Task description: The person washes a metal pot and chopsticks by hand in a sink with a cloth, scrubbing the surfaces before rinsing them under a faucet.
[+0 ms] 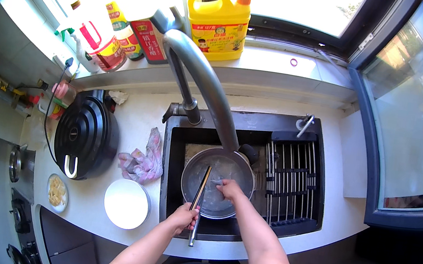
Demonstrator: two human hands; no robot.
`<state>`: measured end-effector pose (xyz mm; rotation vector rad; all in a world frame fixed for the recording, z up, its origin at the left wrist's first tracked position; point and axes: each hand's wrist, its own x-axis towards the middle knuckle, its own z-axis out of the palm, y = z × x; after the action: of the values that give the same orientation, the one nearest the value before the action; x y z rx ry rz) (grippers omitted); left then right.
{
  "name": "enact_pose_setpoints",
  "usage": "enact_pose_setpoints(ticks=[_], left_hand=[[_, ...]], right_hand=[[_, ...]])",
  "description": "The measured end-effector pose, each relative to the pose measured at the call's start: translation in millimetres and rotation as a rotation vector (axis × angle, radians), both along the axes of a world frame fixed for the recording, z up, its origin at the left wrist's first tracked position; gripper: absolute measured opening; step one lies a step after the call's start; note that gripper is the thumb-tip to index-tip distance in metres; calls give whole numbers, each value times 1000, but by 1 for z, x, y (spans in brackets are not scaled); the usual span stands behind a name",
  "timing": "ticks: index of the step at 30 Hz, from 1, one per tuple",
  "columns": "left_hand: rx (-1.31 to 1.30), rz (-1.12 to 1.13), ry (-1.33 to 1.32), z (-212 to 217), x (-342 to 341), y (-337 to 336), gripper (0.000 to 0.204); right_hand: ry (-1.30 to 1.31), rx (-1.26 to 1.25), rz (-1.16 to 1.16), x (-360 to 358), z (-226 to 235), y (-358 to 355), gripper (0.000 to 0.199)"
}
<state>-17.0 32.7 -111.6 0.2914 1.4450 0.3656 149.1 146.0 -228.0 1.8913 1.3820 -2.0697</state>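
Observation:
A round metal pot (252,179) with cloudy water in it sits in the black sink (174,167), under the spout of the grey faucet (212,88). My left hand (184,218) is closed around several long chopsticks (203,185), dark and metallic-looking. Their upper ends reach over the pot, and their lower ends stick out below my fist. Inside the pot, my right hand (230,190) has its fingers pinched together near the water, close to the chopsticks. A small pale bit shows at those fingertips, too unclear to name.
A roll-up drying rack (294,180) covers the sink's right side. Left of the sink lie a crumpled pinkish cloth (142,162), stacked white plates (127,204), a small dish of food (57,192) and a black electric pan (85,135). A yellow jug (216,31) and bottles line the sill.

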Motion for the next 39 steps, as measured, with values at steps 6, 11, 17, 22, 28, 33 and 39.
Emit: enact_pose_setpoints(ticks=[6,11,17,22,28,33,39], left_hand=[[88,-77,-114,46,23,4,12],[116,-202,-341,86,36,-8,15],[131,-111,-388,106,27,-27,17],[446,-111,55,87,24,-48,16],[182,27,-224,105,18,-34,25],[-43,92,-544,101,13,-33,40],[-286,258,-1371,80,3,-58,47]], right_hand=[[736,-295,-520,20,116,-57,16],[748,-128,-809,3,138,-65,15],[526,64,-975,8,162,-47,18],[803,3,-945,12,152,-53,17],[969,-87,-845,-11,159,-82,18],[1017,-221,-702,-9,155,-87,19],[938,-18,-959,0,149,-46,10]])
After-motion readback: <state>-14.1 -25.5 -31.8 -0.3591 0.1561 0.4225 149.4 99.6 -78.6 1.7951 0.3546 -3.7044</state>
